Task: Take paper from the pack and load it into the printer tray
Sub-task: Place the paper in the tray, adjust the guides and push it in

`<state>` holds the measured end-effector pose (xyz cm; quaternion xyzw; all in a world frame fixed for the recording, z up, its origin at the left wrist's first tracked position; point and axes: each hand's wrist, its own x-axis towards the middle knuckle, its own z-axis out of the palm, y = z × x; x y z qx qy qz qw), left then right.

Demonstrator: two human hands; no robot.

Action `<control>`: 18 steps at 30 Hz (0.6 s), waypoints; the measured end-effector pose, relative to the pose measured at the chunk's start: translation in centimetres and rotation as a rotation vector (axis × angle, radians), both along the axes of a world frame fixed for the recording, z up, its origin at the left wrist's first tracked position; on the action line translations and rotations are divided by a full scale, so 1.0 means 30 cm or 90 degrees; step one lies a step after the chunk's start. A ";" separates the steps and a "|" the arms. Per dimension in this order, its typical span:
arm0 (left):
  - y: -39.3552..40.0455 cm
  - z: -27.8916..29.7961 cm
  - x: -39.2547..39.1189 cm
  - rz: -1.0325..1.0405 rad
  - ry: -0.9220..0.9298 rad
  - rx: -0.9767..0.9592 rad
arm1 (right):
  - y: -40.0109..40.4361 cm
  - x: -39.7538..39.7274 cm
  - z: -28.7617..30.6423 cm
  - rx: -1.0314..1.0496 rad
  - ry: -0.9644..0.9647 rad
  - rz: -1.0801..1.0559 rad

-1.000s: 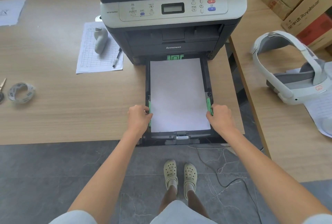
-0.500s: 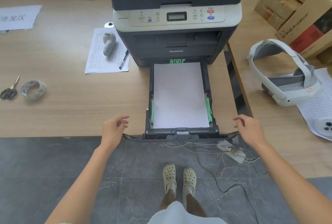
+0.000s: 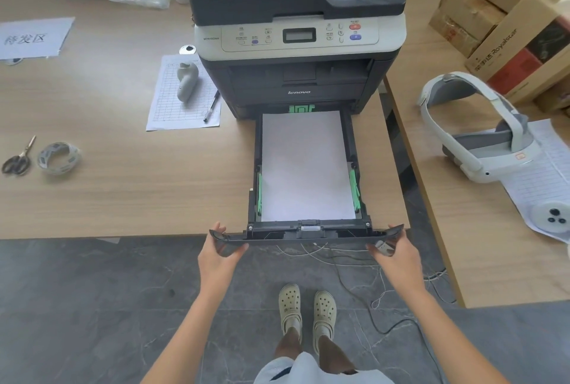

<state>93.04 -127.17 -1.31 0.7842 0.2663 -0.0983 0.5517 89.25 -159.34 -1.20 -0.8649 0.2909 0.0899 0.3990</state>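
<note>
A black and grey printer (image 3: pixel 296 44) stands on the wooden table. Its black paper tray (image 3: pixel 364 167) is pulled out toward me, reaching past the table's front edge. A stack of white paper (image 3: pixel 305 167) lies flat in the tray between two green side guides. My left hand (image 3: pixel 220 252) grips the left end of the tray's front panel. My right hand (image 3: pixel 396 255) grips the right end of that panel. No paper pack is in view.
Left of the printer lie a gridded sheet (image 3: pixel 182 100) with a pen and a white device, a tape roll (image 3: pixel 58 158) and scissors (image 3: pixel 18 158). A white headset (image 3: pixel 481 134) and cardboard boxes (image 3: pixel 505 23) sit on the right table. Cables (image 3: pixel 354 263) trail on the floor.
Both hands left the green side guides, spread outward and back, then closed on the two ends of the tray's front panel. The view has pulled back from the printer.
</note>
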 end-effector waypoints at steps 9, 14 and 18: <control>-0.027 0.002 -0.020 0.139 -0.047 -0.034 | 0.026 0.000 -0.010 0.029 -0.080 -0.104; -0.033 -0.002 -0.017 0.156 -0.069 -0.063 | 0.024 0.004 -0.016 0.064 -0.103 -0.118; -0.039 0.002 -0.015 0.144 -0.077 -0.065 | 0.018 0.006 -0.015 0.065 -0.113 -0.111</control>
